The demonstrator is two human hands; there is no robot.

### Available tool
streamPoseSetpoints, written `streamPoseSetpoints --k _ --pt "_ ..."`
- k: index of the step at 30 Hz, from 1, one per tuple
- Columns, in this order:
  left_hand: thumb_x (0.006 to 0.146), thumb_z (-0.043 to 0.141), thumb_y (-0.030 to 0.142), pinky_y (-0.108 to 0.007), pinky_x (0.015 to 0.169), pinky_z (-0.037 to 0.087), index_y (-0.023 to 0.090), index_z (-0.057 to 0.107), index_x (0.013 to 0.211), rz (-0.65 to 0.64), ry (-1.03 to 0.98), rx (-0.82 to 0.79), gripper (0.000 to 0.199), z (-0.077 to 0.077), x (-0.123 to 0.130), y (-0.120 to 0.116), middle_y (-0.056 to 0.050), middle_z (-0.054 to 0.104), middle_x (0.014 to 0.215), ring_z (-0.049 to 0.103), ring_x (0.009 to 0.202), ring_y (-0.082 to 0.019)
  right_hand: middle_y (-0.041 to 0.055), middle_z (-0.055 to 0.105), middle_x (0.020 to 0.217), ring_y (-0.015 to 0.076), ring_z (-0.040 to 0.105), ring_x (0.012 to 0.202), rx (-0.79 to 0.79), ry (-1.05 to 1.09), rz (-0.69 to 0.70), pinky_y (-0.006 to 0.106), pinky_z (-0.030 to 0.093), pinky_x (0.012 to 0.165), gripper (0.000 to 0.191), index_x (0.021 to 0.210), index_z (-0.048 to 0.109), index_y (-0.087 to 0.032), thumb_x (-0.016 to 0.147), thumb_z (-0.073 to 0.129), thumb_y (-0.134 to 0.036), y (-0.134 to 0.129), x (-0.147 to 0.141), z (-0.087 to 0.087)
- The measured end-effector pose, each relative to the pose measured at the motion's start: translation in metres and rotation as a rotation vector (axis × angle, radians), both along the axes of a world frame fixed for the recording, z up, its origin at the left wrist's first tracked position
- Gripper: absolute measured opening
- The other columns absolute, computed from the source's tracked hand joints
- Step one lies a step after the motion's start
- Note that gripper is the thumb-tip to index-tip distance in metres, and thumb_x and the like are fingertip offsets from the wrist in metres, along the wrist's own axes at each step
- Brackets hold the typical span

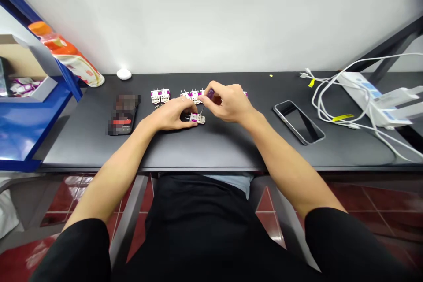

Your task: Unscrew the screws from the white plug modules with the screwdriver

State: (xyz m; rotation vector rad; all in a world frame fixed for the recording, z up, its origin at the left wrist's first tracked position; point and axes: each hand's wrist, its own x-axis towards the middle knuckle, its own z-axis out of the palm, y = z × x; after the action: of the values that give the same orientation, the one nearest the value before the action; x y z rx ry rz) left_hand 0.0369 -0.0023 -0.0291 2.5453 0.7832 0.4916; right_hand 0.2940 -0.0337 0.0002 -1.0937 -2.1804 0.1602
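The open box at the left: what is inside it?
Inside the open box, white and purple pieces and part of a dark item are visible; whatever lies beneath is covered.

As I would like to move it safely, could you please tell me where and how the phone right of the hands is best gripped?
I'd come from straight above and pinch the phone midway along its two long edges. It lies flat and slantwise on the desk, so turn the grip to match; its narrower width should suit finger and thumb.
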Motion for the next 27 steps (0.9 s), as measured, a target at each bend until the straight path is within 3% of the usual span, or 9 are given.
streamPoseSetpoints --k 5,10,15,20,27 --pt "0.096 0.083 0.048 -0.036 0.084 0.053 0.021 0.069 0.107 0.009 -0.025 -0.032 0.032 -0.006 0.014 -0.006 -0.007 0.076 0.103 0.069 0.093 -0.025 0.0016 0.070 0.074 0.0242 0.059 0.063 -0.128 -0.126 -0.051 0.038 0.044 0.069 0.019 0.112 0.063 -0.027 0.115 0.049 -0.040 -0.011 0.000 0.018" --pt "0.094 0.085 0.050 -0.035 0.082 0.052 0.022 0.069 0.108 0.017 -0.054 -0.071 0.035 -0.008 0.018 -0.008 -0.005 0.075 0.100 0.068 0.088 -0.023 0.0025 0.069 0.077 0.0240 0.053 0.061 -0.133 -0.179 -0.044 0.038 0.039 0.066 0.024 0.123 0.061 -0.024 0.114 0.042 -0.035 -0.013 0.004 0.024" --pt "0.093 0.084 0.050 -0.034 0.081 0.051 0.022 0.068 0.108 0.016 -0.065 -0.082 0.036 -0.009 0.018 -0.008 -0.004 0.075 0.100 0.067 0.088 -0.023 0.0051 0.072 0.084 0.0232 0.055 0.065 -0.055 -0.272 -0.025 0.036 0.036 0.065 0.026 0.121 0.060 -0.023 0.116 0.038 -0.036 -0.012 0.004 0.024" --pt "0.092 0.084 0.049 -0.034 0.079 0.049 0.022 0.068 0.104 0.022 -0.074 -0.085 0.034 -0.009 0.020 -0.008 -0.004 0.073 0.097 0.065 0.085 -0.022 0.0075 0.072 0.082 0.0251 0.059 0.067 -0.013 -0.379 -0.114 0.037 0.029 0.064 0.038 0.117 0.061 -0.022 0.120 0.030 -0.044 -0.016 -0.004 0.023" --pt "0.093 0.084 0.049 -0.034 0.077 0.047 0.022 0.067 0.102 -0.007 -0.103 -0.081 0.033 -0.010 0.019 -0.007 -0.003 0.071 0.094 0.063 0.082 -0.021 0.0122 0.078 0.110 0.0272 0.069 0.089 -0.065 -0.307 0.029 0.036 0.043 0.072 0.026 0.126 0.060 -0.022 0.111 0.039 -0.026 -0.017 0.001 0.024"
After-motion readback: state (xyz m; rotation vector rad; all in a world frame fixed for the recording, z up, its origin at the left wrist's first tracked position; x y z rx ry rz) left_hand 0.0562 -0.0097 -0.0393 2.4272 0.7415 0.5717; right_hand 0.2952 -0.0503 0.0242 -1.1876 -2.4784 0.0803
